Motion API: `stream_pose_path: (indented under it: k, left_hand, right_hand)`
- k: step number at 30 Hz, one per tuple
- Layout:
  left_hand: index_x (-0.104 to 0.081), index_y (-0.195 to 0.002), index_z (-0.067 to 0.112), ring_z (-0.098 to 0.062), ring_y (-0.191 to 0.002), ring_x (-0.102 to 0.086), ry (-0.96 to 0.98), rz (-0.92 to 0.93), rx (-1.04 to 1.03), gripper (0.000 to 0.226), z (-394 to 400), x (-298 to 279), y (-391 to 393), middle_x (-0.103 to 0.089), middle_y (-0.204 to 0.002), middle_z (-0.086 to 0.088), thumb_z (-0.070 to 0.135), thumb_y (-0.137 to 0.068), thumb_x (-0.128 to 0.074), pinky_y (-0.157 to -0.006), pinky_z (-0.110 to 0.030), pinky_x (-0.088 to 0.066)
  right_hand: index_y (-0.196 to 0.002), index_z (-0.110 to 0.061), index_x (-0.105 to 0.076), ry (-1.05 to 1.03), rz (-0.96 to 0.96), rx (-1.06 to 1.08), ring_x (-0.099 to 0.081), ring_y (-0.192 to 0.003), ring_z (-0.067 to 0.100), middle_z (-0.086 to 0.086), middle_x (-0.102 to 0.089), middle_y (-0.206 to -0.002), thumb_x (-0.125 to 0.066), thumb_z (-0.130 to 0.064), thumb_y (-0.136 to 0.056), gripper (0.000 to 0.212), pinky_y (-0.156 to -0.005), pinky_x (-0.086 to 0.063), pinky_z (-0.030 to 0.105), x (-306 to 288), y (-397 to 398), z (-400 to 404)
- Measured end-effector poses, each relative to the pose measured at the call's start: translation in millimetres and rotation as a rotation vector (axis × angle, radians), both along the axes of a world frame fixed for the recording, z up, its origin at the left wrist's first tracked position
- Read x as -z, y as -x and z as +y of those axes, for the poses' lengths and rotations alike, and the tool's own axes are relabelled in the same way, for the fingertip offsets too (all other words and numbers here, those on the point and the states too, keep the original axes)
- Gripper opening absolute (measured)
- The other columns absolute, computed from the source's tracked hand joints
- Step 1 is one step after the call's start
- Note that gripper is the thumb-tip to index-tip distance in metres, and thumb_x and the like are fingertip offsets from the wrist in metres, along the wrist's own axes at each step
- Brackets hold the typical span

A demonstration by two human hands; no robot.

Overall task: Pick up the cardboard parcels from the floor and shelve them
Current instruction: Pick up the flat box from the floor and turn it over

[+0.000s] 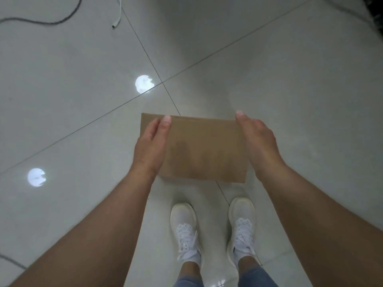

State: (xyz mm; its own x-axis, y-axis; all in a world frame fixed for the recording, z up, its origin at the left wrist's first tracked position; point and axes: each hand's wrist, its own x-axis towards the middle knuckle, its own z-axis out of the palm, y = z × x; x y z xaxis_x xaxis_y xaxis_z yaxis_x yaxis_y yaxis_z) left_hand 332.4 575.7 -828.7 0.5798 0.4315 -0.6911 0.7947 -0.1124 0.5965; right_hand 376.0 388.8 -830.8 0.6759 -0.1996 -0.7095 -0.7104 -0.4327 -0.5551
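Observation:
A flat brown cardboard parcel (203, 150) is held between both hands in the middle of the head view, above the tiled floor. My left hand (150, 146) grips its left side, thumb lying on the top face. My right hand (259, 141) presses against its right edge, fingers hidden beneath. No shelf is in view.
Glossy grey floor tiles (72, 90) spread all around, with two round light reflections at the left. A dark cable (51, 21) and a white cable with a plug (118, 15) lie at the top left. My white shoes (186, 230) stand below the parcel.

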Motion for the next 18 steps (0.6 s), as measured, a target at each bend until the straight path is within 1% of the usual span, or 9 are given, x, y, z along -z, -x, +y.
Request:
stream_pose_path:
  k: [2, 3, 5, 8, 12, 14, 16, 18]
  left_hand:
    - [-0.039, -0.146, 0.03, -0.014, -0.141, -0.037, -0.023, 0.002, 0.054, 0.065, 6.3, 17.7, -6.3, -0.04, -0.153, 0.007, 0.058, -0.089, -0.048, -0.111, -0.027, -0.028]
    - [-0.033, -0.149, 0.031, -0.014, -0.144, -0.031, -0.044, 0.004, 0.082, 0.069, 9.8, 26.3, -9.8, -0.033, -0.157, 0.007, 0.059, -0.088, -0.049, -0.112, -0.027, -0.025]
    - [-0.025, -0.151, 0.031, -0.015, -0.149, -0.021, -0.092, 0.002, 0.122, 0.076, 17.3, 41.7, -16.5, -0.023, -0.162, 0.005, 0.059, -0.086, -0.052, -0.119, -0.034, -0.021]
    - [-0.016, -0.154, 0.028, -0.017, -0.151, -0.011, -0.148, 0.024, 0.151, 0.088, 28.6, 61.2, -26.8, -0.013, -0.164, 0.003, 0.063, -0.082, -0.054, -0.121, -0.044, -0.015]
    - [-0.007, -0.155, 0.027, -0.021, -0.152, -0.002, -0.184, 0.111, 0.171, 0.094, 37.7, 79.6, -38.6, -0.001, -0.166, -0.001, 0.065, -0.082, -0.053, -0.121, -0.042, -0.007]
    - [-0.004, -0.155, 0.028, -0.024, -0.152, -0.003, -0.145, 0.158, 0.153, 0.095, 40.6, 86.3, -42.7, -0.001, -0.166, -0.002, 0.066, -0.082, -0.052, -0.122, -0.044, -0.008]
    - [-0.004, -0.155, 0.028, -0.026, -0.152, -0.007, -0.101, 0.198, 0.122, 0.094, 42.7, 92.2, -45.5, -0.007, -0.165, -0.001, 0.067, -0.082, -0.051, -0.121, -0.046, -0.011]
    - [-0.007, -0.155, 0.027, -0.028, -0.151, -0.011, -0.098, 0.222, 0.096, 0.092, 45.4, 96.4, -47.3, -0.014, -0.164, -0.002, 0.067, -0.083, -0.049, -0.12, -0.046, -0.013]
  right_hand:
    - [-0.14, -0.012, -0.041, -0.01, 0.015, 0.01, -0.042, -0.132, 0.027, 0.011, -0.042, -0.147, -0.046, -0.063, -0.082, 0.077, -0.11, -0.033, 0.039, 16.2, -2.9, 6.9]
    - [-0.145, -0.013, -0.034, -0.004, 0.014, 0.005, -0.037, -0.137, 0.026, 0.01, -0.036, -0.151, -0.048, -0.064, -0.08, 0.083, -0.113, -0.03, 0.04, 23.8, -4.7, 10.5]
    - [-0.147, -0.012, -0.028, 0.042, 0.011, -0.026, -0.029, -0.142, 0.026, 0.011, -0.03, -0.154, -0.05, -0.064, -0.08, 0.088, -0.115, -0.026, 0.042, 38.0, -9.9, 15.9]
    - [-0.148, -0.011, -0.022, 0.102, 0.041, -0.04, -0.023, -0.144, 0.029, 0.015, -0.024, -0.157, -0.051, -0.062, -0.08, 0.09, -0.116, -0.022, 0.045, 56.7, -18.5, 20.9]
    - [-0.15, -0.012, -0.012, 0.184, 0.128, -0.014, -0.017, -0.145, 0.032, 0.016, -0.017, -0.158, -0.053, -0.062, -0.079, 0.097, -0.117, -0.019, 0.044, 76.7, -26.5, 24.5]
    - [-0.151, -0.014, -0.01, 0.225, 0.164, 0.027, -0.018, -0.144, 0.034, 0.015, -0.017, -0.158, -0.055, -0.06, -0.078, 0.097, -0.115, -0.021, 0.046, 84.7, -27.8, 24.9]
    - [-0.15, -0.016, -0.01, 0.269, 0.178, 0.049, -0.022, -0.142, 0.036, 0.015, -0.019, -0.156, -0.056, -0.057, -0.079, 0.094, -0.111, -0.024, 0.048, 91.0, -27.3, 23.7]
    - [-0.15, -0.014, -0.012, 0.3, 0.169, 0.053, -0.027, -0.139, 0.039, 0.018, -0.021, -0.153, -0.056, -0.053, -0.081, 0.09, -0.109, -0.028, 0.047, 94.0, -27.2, 20.9]
